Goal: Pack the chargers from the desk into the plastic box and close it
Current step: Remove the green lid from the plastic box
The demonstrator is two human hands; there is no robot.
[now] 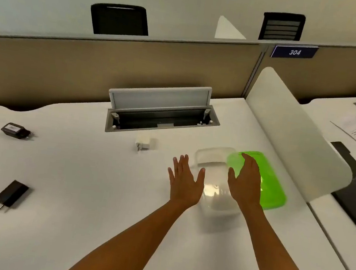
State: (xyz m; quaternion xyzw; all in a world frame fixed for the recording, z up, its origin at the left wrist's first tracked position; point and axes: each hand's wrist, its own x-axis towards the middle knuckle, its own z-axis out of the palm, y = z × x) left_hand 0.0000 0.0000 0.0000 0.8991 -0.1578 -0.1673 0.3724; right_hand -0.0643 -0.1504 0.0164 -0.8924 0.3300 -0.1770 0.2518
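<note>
chargers: 3 (black [17, 131], black [11, 193], white [145, 143]) | box [214, 191]: 1 | lid [272, 181]: 1 | hands: 2

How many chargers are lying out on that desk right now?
3. A black charger at the far left, another black charger nearer on the left, and a white charger in front of the open cable hatch. None shows in the clear box.
</note>
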